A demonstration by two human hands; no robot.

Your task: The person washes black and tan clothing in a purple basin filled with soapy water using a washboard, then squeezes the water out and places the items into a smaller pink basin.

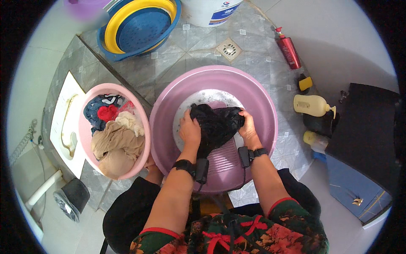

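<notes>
Over at the floor's (169, 70) left edge, there's a white squat pan (63, 127), and beside it, overlapping its right side, a pink basin (146, 135) heaped with laundry: a blue garment (94, 113) at its far edge, a red cloth (107, 113) next to that, beige cloth (116, 142) spilling onto the near edge. At the floor's far edge, a blue-and-yellow basin (144, 34) leans, a white bucket (203, 12) just to its right.

Now the middle, and here's the action! A big mauve tub (258, 122), foamy water (207, 95) toward its far edge, a ridged washboard (222, 163) toward its near one. The left hand (190, 131) has its grip clamped on the left edge of a black cloth (215, 125); that cloth hangs bunched over the tub's middle, and whether its underside meets the water I can't tell. And the right hand (248, 127), grip closed on the cloth's right end, thumb and fingers pinching!

Along the floor's right edge, a red bottle (289, 51) up the far end, a cream pump bottle (311, 106) lying tipped, then a dark-topped blue cabinet (359, 186).
</notes>
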